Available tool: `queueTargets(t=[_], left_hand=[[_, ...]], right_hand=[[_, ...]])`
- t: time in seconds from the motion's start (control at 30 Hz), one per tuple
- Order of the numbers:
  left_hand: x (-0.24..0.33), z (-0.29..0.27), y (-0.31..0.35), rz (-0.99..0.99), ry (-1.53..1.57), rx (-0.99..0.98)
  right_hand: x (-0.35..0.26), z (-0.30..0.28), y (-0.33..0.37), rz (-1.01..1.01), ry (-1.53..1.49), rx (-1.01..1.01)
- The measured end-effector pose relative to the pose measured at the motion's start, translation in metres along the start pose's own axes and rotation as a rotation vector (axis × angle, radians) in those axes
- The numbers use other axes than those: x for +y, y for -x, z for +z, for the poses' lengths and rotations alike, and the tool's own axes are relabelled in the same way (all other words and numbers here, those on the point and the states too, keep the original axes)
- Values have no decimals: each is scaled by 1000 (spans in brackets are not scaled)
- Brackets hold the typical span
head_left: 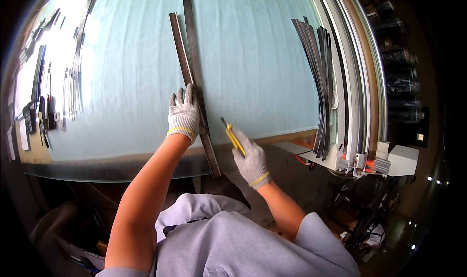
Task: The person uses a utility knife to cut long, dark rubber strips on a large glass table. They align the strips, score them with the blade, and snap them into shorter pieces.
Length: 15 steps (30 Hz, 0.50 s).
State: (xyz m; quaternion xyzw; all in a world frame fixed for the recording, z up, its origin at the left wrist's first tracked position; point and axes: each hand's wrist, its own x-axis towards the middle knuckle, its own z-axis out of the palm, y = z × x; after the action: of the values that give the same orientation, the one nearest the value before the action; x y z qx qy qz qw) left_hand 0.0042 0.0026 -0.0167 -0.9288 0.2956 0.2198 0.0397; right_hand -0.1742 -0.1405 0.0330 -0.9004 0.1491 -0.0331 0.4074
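Observation:
My left hand (183,115), in a white knit glove with grey fingertips, lies with its fingers stretched out over a shorter dark strip (179,43) with a pale edge. Beside that strip runs a long dark strip (191,38); the two come together near my fingers. One strip end (212,157) sticks out past the near table edge; which strip it belongs to, I cannot tell. My right hand (251,161), gloved likewise, grips a yellow utility knife (234,138), its dark tip pointing up and left. The knife is apart from the strips, to their right.
A pale blue-green sheet covers the table (253,72). A bundle of dark strips (316,82) lies at the right, next to white rails (348,72). More thin strips (80,43) and dark tools (44,116) are at the left.

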Motion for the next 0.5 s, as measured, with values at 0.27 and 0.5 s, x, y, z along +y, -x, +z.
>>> queueTargets(t=[0.27,0.5], left_hand=[[0,-3,1,11,57,18],[0,-9,4,15,83,10]], right_hand=[[4,75,-154,-46,-7,123],[-9,90,-187,29,40,31]])
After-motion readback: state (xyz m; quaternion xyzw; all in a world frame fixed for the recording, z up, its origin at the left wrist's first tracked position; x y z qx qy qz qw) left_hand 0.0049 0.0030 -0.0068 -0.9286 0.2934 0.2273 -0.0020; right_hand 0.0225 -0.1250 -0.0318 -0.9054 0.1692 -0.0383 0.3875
